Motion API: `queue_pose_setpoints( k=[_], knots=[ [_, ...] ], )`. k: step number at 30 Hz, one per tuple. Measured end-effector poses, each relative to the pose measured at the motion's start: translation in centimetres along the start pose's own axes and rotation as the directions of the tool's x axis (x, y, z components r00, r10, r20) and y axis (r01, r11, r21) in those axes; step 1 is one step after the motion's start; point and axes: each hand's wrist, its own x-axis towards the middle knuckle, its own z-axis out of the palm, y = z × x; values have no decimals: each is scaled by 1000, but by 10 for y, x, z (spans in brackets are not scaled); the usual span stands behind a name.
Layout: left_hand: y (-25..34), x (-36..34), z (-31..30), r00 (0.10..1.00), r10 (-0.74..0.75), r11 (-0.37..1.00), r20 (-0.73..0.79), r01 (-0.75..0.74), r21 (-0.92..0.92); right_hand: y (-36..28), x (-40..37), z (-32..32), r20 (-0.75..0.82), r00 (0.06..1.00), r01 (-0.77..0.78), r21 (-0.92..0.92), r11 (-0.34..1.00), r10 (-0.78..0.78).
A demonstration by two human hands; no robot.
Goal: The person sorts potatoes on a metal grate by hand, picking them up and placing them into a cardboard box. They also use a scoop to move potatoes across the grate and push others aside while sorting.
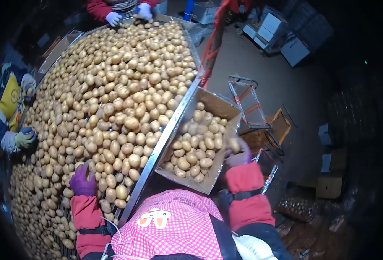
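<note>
A broad heap of potatoes (118,93) covers the sorting table to my left. My left hand (82,180), in a purple glove, rests among them at the near side, thumb and fingers apart, touching potatoes without a visible grip. At the right wall of a cardboard box (209,184) is my right hand (239,157), also gloved in purple and somewhat blurred by motion. Its fingers are closed round a potato (233,145). Inside the plastic-lined box lies a pile of loose potatoes (193,149).
A metal rail (163,141) edges the table beside the box. Co-workers' gloved hands (25,137) show at the left and far end (113,18). A wheeled cart (250,102) stands right of the box; white cartons (294,51) sit farther back.
</note>
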Motion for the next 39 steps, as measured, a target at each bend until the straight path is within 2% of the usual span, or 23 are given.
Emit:
queue_pose_setpoints(
  k=[1,3,4,5,7,10,11,12,14,17,18,20,22,24,25,28,30,31,32,35,37,38,39],
  knots=[
    [6,6,0,1000,-1,1000,-6,1,-25,-38,21,-33,86,995,-64,221,973,46],
    [24,10,-6,997,-16,999,-69,14,-32,-106,51,-44,-394,862,448,294,844,-320],
    [22,11,0,998,-19,999,-58,17,-35,-137,56,-68,-235,905,403,199,894,-355],
    [14,7,9,998,-34,999,-46,32,-26,-159,70,-86,-128,880,474,326,818,-458],
    [8,0,13,992,22,998,-121,-28,-54,-189,126,-172,211,938,277,25,960,-276],
    [18,5,-5,995,-103,990,13,103,-96,-71,67,45,-163,930,288,-234,929,-330],
    [20,8,-10,995,-97,972,-14,92,-217,-39,90,44,64,995,94,-217,972,-82],
    [14,7,-17,993,-99,956,60,112,-271,-7,113,45,284,943,-87,-299,950,175],
    [8,-3,-28,979,-185,847,84,202,-492,53,90,104,291,930,84,-765,638,226],
    [1,-42,-55,974,-211,862,-85,144,-486,138,42,172,679,711,614,-726,310,183],
    [-6,-69,-56,971,-198,893,-136,121,-434,156,47,186,850,508,855,-517,34,139],
    [5,-118,-75,991,-127,927,-42,103,-360,178,52,223,908,359,909,-287,-302,216],
    [13,-161,-97,996,-60,956,72,78,-282,202,61,246,754,487,860,-326,-392,440],
    [8,-189,-102,987,33,968,156,8,-252,224,101,247,804,284,951,-167,-259,523],
    [4,-197,-102,978,79,970,193,-31,-241,224,89,266,740,424,883,-208,-421,522],
    [2,-185,-96,977,115,976,180,-76,-206,240,42,293,886,417,667,-145,-731,205],
    [-6,-178,-81,970,134,982,204,-103,-156,259,23,305,920,301,847,-138,-514,250],
    [-8,-167,-78,964,146,981,221,-112,-158,278,18,302,942,130,904,16,-428,309],
    [-7,-156,-76,961,171,976,218,-136,-170,294,-4,309,917,94,898,91,-431,388],
    [-7,-131,-62,940,272,945,205,-220,-243,335,1,339,677,190,903,164,-397,711],
    [-8,-109,-65,926,261,942,272,-183,-281,349,36,360,588,296,933,-9,-360,753],
    [-9,-98,-66,918,256,940,305,-163,-299,350,60,352,618,391,892,-73,-445,682],
    [-5,-92,-67,918,226,947,327,-128,-295,336,69,349,776,256,905,18,-426,576]
  ],
)
